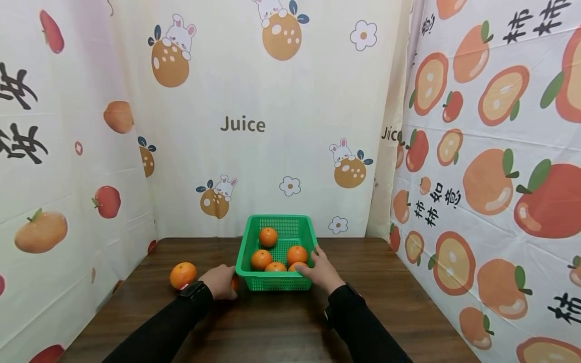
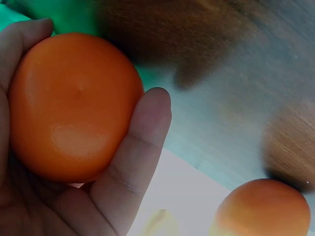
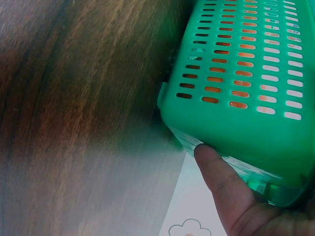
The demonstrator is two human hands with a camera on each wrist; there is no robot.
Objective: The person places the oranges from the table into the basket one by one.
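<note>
A green plastic basket (image 1: 279, 283) stands on the table with several oranges inside, among them one at the back (image 1: 268, 237) and another at the right (image 1: 297, 255). Beside the basket's left wall, my left hand (image 1: 220, 282) holds an orange (image 2: 76, 108), its fingers and thumb round the fruit. Only a sliver of that orange shows in the head view. My right hand (image 1: 324, 272) grips the basket's right side, thumb over the rim and a finger (image 3: 224, 184) against the outside wall. Left of my left hand lies a loose orange (image 1: 183, 275).
The dark wooden table (image 1: 363, 312) meets a printed curtain (image 1: 290, 151) right behind the basket. More fruit-patterned curtains hang along the left side (image 1: 68, 191) and the right side (image 1: 495, 201).
</note>
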